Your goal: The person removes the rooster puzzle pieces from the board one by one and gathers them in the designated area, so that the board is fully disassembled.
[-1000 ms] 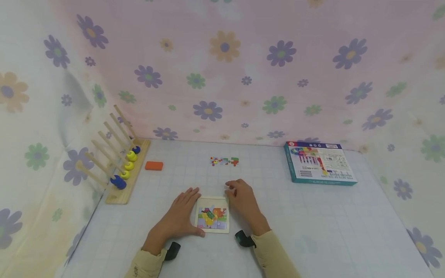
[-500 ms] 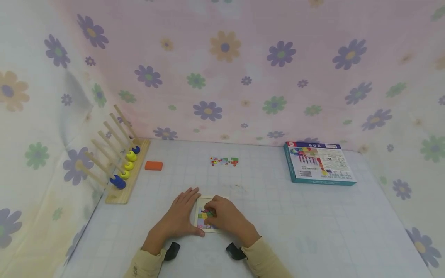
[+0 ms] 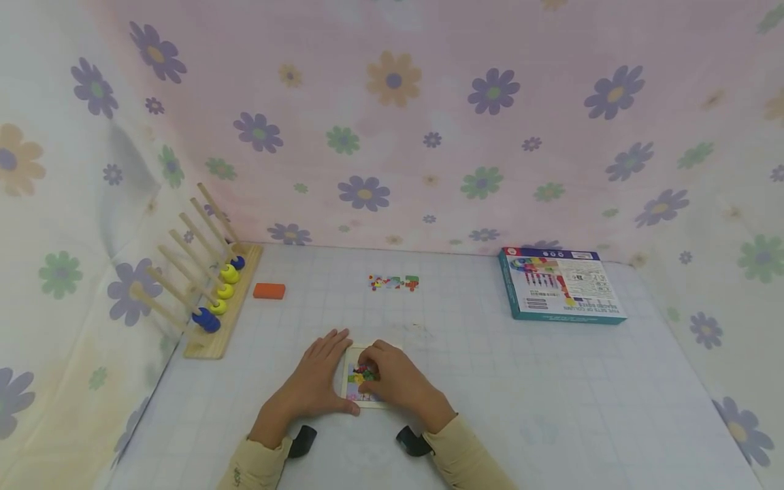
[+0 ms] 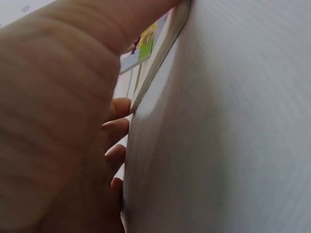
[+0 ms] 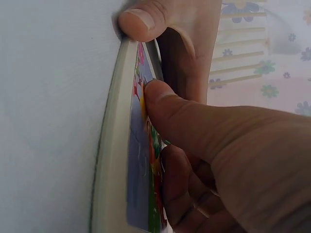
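Note:
A small square puzzle tray [image 3: 354, 352] with a pale rim lies on the table in front of me, and colourful jigsaw pieces [image 3: 354, 389] fill its lower part. My left hand [image 3: 314, 382] lies along the tray's left side, fingers spread and thumb at the near corner. Over the tray, my right hand [image 3: 398, 382] pinches at a puzzle piece with thumb and curled fingers. In the right wrist view the thumb [image 5: 167, 104] touches the picture, and a green bit shows by the fingers. The hand hides the tray's right part.
Farther back lies a short strip of joined puzzle pieces [image 3: 394, 283]. An orange block [image 3: 269, 291] is left of it, beside a wooden peg rack [image 3: 211, 346] with blue and yellow beads. A flat toy box [image 3: 563, 286] lies at the back right.
My right hand has moved left from the tray's upper right corner onto the pieces, covering much of the picture. My left hand has stayed at the tray's left side.

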### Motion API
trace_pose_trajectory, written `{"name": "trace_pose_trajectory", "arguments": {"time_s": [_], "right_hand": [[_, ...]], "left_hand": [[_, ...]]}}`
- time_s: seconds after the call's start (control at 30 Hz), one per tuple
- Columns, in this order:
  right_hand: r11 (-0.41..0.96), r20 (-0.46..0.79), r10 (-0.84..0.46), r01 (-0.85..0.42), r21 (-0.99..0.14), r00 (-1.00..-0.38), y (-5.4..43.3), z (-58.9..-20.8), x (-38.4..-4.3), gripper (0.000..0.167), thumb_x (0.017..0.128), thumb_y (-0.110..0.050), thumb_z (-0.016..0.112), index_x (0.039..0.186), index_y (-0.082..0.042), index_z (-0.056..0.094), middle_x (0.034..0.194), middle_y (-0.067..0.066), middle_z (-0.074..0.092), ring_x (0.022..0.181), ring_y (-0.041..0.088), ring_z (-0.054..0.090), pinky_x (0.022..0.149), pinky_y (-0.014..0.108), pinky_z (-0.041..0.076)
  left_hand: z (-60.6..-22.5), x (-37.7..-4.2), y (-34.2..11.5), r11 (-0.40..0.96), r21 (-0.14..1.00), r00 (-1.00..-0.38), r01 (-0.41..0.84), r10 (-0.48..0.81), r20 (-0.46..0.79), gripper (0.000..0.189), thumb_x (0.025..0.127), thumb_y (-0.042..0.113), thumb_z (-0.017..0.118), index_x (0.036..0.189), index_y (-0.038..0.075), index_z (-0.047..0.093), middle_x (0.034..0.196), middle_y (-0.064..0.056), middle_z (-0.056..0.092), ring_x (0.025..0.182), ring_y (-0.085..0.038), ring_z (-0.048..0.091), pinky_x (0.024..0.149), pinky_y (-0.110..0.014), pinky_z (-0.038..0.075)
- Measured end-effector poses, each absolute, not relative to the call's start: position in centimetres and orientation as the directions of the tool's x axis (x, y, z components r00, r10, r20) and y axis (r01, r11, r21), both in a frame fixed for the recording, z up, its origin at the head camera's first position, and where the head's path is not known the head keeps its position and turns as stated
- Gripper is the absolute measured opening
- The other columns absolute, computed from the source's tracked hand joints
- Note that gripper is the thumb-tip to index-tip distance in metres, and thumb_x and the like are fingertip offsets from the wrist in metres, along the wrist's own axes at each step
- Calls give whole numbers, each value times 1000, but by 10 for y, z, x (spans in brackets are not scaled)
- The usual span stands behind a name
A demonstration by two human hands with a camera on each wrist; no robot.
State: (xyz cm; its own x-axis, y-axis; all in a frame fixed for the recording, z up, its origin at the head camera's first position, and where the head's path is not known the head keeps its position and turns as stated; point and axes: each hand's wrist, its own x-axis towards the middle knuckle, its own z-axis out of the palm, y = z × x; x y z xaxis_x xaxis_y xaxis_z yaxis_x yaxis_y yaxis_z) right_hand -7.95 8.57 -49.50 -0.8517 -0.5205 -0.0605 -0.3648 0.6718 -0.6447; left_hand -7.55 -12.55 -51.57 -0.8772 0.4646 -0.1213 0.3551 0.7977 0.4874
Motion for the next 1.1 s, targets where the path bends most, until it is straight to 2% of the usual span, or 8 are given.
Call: {"name": "trace_pose_trajectory", "arguments": {"time_s": [0.23,0.47,0.9,1.1], "right_hand": [[659,-67,-514,-344,-669,-855,87,-497,-80,32,85,-19,84,113,-12,70,96,-5,63,79,1,53,72,16,50],[665,-45,-521,-372,-648,-852,86,-499,-79,35,84,-23,85,115,-12,71,97,-5,62,79,0,50,72,16,49],[670,10,-551,-450,-590,-834,86,-499,-78,25,90,-17,79,112,-10,70,95,-2,62,77,2,49,70,16,48],[657,-46,-536,-382,-650,-843,89,-499,-81,24,93,-19,76,115,-12,70,100,-4,63,82,1,54,76,17,52]], "left_hand": [[-514,-75,-125,798,490,-877,349,463,-130,124,62,68,88,158,12,35,170,-5,26,159,-29,19,129,-56,18],[-514,-75,-126,792,500,-876,351,466,-125,123,62,67,89,158,11,35,169,-6,27,159,-29,19,129,-58,18],[-516,-75,-125,788,504,-876,354,468,-116,122,61,67,89,157,12,36,169,-5,28,158,-29,20,129,-58,19],[-513,-75,-125,791,508,-876,341,463,-133,122,62,67,89,157,13,36,169,-4,26,159,-28,19,129,-57,18]]}}
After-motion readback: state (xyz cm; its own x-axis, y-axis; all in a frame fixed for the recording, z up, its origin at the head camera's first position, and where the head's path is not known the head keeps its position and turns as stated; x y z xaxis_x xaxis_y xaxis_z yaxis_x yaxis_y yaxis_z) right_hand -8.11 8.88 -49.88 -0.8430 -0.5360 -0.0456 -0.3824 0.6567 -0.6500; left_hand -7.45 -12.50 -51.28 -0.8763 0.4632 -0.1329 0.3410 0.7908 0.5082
